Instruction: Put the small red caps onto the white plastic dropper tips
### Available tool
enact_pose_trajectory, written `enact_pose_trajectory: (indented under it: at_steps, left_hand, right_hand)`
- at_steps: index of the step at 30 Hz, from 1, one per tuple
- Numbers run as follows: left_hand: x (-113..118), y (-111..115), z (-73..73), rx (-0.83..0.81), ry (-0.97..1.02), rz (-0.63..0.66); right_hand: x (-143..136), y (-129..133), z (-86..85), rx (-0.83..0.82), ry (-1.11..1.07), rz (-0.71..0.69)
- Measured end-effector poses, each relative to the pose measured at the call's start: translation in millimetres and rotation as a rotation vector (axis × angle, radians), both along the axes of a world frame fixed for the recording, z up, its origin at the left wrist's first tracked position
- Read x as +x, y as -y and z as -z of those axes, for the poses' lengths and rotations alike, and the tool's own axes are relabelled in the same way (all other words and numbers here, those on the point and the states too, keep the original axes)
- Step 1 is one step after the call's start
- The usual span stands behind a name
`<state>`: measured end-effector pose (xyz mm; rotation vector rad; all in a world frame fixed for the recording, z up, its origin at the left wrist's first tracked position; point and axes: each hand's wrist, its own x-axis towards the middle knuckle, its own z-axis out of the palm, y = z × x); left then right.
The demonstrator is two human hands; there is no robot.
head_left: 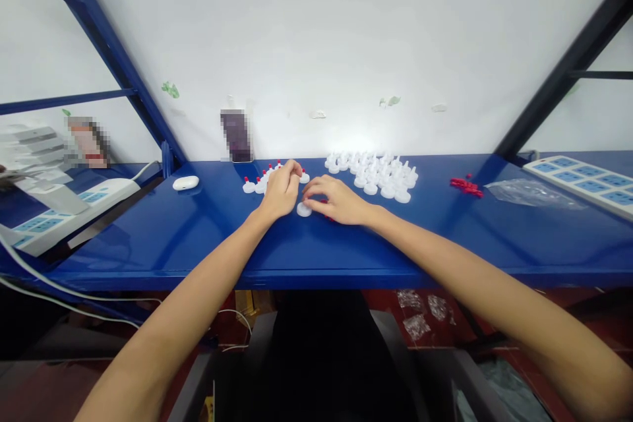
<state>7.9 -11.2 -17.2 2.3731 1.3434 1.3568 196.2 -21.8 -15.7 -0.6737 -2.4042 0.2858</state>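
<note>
My left hand (283, 190) is closed, its fingers curled beside a white nozzle cap with a red tip (304, 178). Its fingertips are partly hidden, so I cannot make out what they hold. My right hand (339, 201) pinches at a white round-based nozzle cap (304, 210) that rests on the blue table. Small red tip covers (329, 217) lie beneath the right palm, mostly covered by it. Behind the left hand stand several white nozzle caps fitted with red tips (248, 187). A large group of white nozzle caps without red tips (370, 177) stands beyond my right hand.
A pile of red tip covers (466, 186) lies at the right of the blue table (208, 237), by a clear plastic bag (534, 194). Power strips (588, 181) flank both sides. A white earbud case (186, 182) sits left; a phone (237, 136) leans on the wall.
</note>
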Motion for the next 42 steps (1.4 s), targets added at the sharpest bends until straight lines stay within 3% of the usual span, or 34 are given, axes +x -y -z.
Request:
enact_pose_trajectory:
  at_steps: [5,11,16,20,25,28,33,37,42]
  left_hand:
    - [4.3,-0.1,4.3,-0.012,0.013,0.127]
    - [11.7,4.1,3.8,-0.167,0.099,0.233]
    - [14.0,7.0,1.7,-0.241,0.329,0.397]
    - [13.3,1.9,3.2,-0.242,0.454,0.397]
    - [7.9,-4.8,0.6,-0.180,0.376,0.313]
    - [4.5,-11.0,-1.1,-0.175,0.492,0.282]
    - [3.7,-21.4,-1.4,-0.242,0.729,0.367]
    - [7.6,-19.1,-3.6,-0.340,0.719,0.399]
    - [10.3,-15.7,-1.5,-0.366,0.668,0.363]
  right_hand:
    - [0.0,-0.6,2.1,0.052,0.121,0.065]
    - [2.6,-2.4,-2.3,0.126,-0.107,0.242]
    - [-4.8,-1.8,-1.4,0.288,-0.173,0.181]
    - [-5.2,-3.0,-1.9,0.347,-0.218,0.164]
    - [0.7,-2.3,-2.6,0.149,-0.135,0.113]
    - [1.8,0.0,-2.3,0.084,-0.071,0.060]
    - [-2.5,5.0,-1.0,0.165,0.089,0.049]
    - [-4.7,8.3,-1.7,0.249,0.189,0.077]
    - [-3.4,6.2,-0.9,0.207,0.118,0.109]
